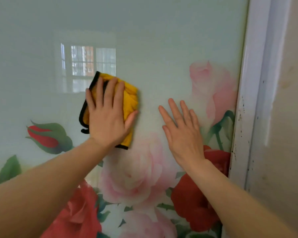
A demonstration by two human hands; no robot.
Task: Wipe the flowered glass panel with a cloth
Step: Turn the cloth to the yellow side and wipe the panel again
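Glass panel (162, 40), printed with pink and red roses, stood upright before the person; the left hand (108, 115), fingers straight and spread, pressed a folded yellow cloth (130, 98) with black edging flat against it above a pink rose. The right hand (182, 131) lay open beside it, fingers straight, palm toward the bare glass, holding nothing. A white frame (253, 83) bordered the panel's right edge, a beige wall (292, 117) beyond.

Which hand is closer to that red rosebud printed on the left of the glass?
Left. The left hand presses the yellow cloth on the glass panel just right of the red rosebud. The right hand lies flat farther right, near the white frame.
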